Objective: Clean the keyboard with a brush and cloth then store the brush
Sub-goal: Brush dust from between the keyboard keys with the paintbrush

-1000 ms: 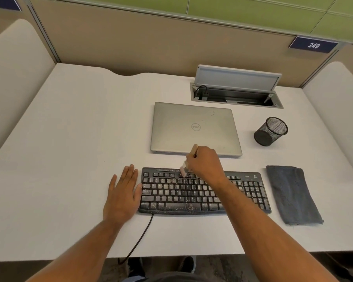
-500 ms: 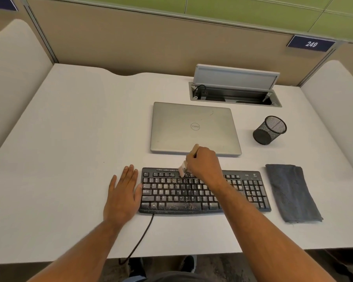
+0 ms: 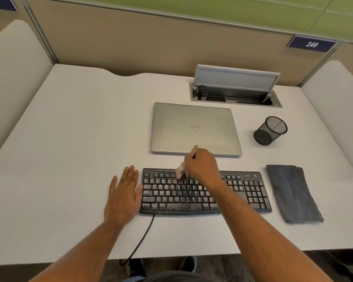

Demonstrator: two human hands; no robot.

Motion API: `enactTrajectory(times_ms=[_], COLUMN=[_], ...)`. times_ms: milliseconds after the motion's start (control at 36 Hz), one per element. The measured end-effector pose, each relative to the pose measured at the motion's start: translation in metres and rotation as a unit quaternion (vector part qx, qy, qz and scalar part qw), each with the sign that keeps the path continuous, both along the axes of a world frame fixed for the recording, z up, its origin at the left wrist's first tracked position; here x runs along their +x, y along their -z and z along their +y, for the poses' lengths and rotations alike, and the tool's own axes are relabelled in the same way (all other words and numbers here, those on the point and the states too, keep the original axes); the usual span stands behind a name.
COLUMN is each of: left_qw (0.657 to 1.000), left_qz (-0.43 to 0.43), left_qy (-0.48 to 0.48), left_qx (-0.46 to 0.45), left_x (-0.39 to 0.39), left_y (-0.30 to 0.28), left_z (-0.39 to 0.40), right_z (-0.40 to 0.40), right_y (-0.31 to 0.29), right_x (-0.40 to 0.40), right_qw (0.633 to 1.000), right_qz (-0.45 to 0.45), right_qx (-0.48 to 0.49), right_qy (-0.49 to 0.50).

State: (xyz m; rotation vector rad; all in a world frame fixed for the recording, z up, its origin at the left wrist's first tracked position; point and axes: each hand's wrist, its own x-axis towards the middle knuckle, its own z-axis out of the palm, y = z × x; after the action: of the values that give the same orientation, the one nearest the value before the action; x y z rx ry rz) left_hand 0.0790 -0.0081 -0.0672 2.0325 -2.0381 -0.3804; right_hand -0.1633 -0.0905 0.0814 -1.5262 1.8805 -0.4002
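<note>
A black keyboard (image 3: pixel 250 192) speckled with pale crumbs lies near the front of the white desk (image 3: pixel 69 139). My right hand (image 3: pixel 202 165) grips a small brush (image 3: pixel 180 169) with a light wooden handle, its pale bristles touching the top key rows left of centre. My left hand (image 3: pixel 123 195) rests flat on the desk, fingers apart, thumb against the keyboard's left end. A folded dark grey cloth (image 3: pixel 291 193) lies right of the keyboard. A black mesh pen cup (image 3: pixel 270 130) stands behind the cloth.
A closed silver laptop (image 3: pixel 193 127) sits just behind the keyboard. Behind it an open cable box (image 3: pixel 234 94) is set into the desk. The keyboard's cable (image 3: pixel 143 235) runs off the front edge. Partition walls surround the desk.
My right hand and the brush stay at almost the same spot on the top key rows, shifting only slightly. My left hand has not moved.
</note>
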Motion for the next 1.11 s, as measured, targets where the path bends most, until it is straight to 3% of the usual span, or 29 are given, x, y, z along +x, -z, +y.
enactTrajectory(times_ms=[111, 250, 417, 500, 722, 917, 1111], left_qw=[1.0, 1.0, 1.0, 1.0, 1.0, 1.0, 1.0], left_qz=[-0.001, -0.003, -0.005, 0.002, -0.003, -0.001, 0.006], left_qy=[0.002, 0.002, 0.003, 0.003, 0.005, 0.004, 0.003], left_qx=[0.002, -0.001, 0.002, -0.002, 0.002, 0.003, -0.009], left_x=[0.001, 0.001, 0.001, 0.001, 0.001, 0.001, 0.001], left_y=[0.0, 0.001, 0.001, 0.0, -0.001, 0.0, 0.002], left_z=[0.0, 0.001, 0.0, 0.0, 0.0, -0.001, 0.0], right_z=[0.002, 0.0, 0.0, -0.001, 0.004, 0.0, -0.011], right_y=[0.001, 0.001, 0.005, 0.001, -0.006, -0.006, -0.015], right_x=[0.002, 0.001, 0.001, 0.004, 0.027, 0.021, -0.033], right_qw=[0.998, 0.999, 0.998, 0.997, 0.98, 0.97, 0.969], right_qz=[-0.006, 0.025, 0.035, 0.019, -0.056, 0.034, 0.089], right_qx=[0.045, -0.013, 0.0, -0.048, -0.002, 0.006, 0.04], right_qy=[-0.034, -0.025, -0.053, -0.063, -0.191, -0.242, -0.228])
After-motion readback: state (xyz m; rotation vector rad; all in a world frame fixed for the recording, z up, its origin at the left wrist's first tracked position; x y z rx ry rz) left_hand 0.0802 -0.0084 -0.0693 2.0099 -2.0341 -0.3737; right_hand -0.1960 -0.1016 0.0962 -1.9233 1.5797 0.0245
